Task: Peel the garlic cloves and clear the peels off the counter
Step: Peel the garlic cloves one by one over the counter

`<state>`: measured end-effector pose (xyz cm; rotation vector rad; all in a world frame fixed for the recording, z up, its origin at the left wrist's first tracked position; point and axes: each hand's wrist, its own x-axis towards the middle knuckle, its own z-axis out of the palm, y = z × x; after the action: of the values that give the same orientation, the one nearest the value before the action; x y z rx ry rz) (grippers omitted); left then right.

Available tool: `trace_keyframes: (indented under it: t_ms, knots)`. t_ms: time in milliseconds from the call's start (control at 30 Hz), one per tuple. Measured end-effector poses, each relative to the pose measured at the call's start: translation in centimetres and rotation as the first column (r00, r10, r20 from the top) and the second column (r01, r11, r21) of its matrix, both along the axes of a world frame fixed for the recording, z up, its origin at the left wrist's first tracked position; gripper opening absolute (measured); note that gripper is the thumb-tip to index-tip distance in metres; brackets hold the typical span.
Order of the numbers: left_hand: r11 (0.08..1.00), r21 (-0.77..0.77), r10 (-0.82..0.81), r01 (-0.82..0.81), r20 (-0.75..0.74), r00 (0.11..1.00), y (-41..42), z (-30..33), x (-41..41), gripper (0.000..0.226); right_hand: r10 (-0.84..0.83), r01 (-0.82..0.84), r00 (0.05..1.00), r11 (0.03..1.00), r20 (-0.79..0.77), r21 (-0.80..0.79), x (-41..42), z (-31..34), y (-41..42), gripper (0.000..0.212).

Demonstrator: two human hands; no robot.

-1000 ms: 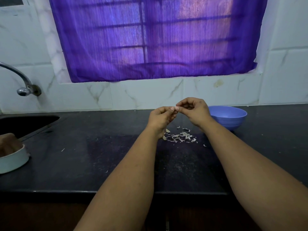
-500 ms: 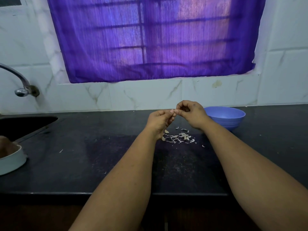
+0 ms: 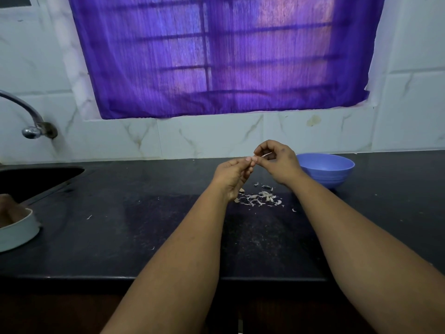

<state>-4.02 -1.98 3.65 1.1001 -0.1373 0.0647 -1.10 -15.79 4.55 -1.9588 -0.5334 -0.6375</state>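
clove in hand: a garlic clove (image 3: 251, 159) is pinched between both hands, up in the air above the peel pile; it's tiny and mostly hidden by fingertips, so how much skin is left on it I honestly can't tell

left hand (image 3: 232, 175): fingers curled in tight, thumb and fingertips pinching the clove's near end, just above and left of the pile

right hand (image 3: 277, 160): also curled in a narrow pinch, with a pale sliver (image 3: 266, 154) sticking out between its fingers, looks like a strip of skin coming off, above the pile and a bit behind it

peel pile (image 3: 258, 197): a scatter of papery bits on the black counter (image 3: 144, 213), right under the hands, so I'd guess a few cloves are already done

stray flakes: one (image 3: 89, 216) well left of the pile, another small one (image 3: 293, 209) just right of it

blue bowl (image 3: 325, 168): right of the pile and behind it, near the wall; can't see inside, so no idea if peeled cloves are in there

sink (image 3: 36, 179): far left of the pile, with the tap (image 3: 31, 126) above it

white dish (image 3: 16, 232): far left of the pile at the counter's front, something brown in it

progress, my read: somewhere mid-peeling; the whole cleanup part hasn't started, every peel is on the counter
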Motion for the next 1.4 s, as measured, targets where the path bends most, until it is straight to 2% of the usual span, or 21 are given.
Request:
trace_keyframes:
  t_ms: [267,400,900,1133,1267,1400]
  knots:
    - [1.0,0.003,-0.001,0.001,-0.011,1.0,-0.2,0.0,-0.2,0.011,0.07,-0.073,0.996,0.996,-0.049,-0.048,0.3,0.0,-0.4,0.011]
    - [1.0,-0.002,-0.016,0.016,-0.022,1.0,-0.1,-0.1,-0.1,0.009,0.061,-0.067,0.996,0.991,-0.059,-0.116,0.3,0.1,-0.6,0.009]
    - [0.991,-0.122,-0.057,0.049,-0.057,0.997,-0.2,-0.1,-0.2,0.011,-0.024,0.012,0.998,0.983,-0.063,-0.185,0.3,0.1,0.0,0.007]
    - [0.997,-0.072,-0.023,0.019,-0.054,0.998,-0.2,-0.5,0.4,0.005,-0.054,0.031,0.993,0.975,-0.1,-0.219,0.1,-0.2,0.4,0.009]
    - [0.999,-0.039,-0.032,0.031,-0.04,0.999,-0.2,-0.8,0.6,0.009,-0.055,0.025,0.993,0.965,-0.108,-0.261,-0.3,-0.1,0.3,0.016]
    - [0.999,-0.035,0.025,-0.025,0.0,1.0,-0.3,-0.5,0.5,0.009,-0.063,0.032,0.992,0.965,-0.112,-0.261,-0.4,-0.1,0.6,0.016]
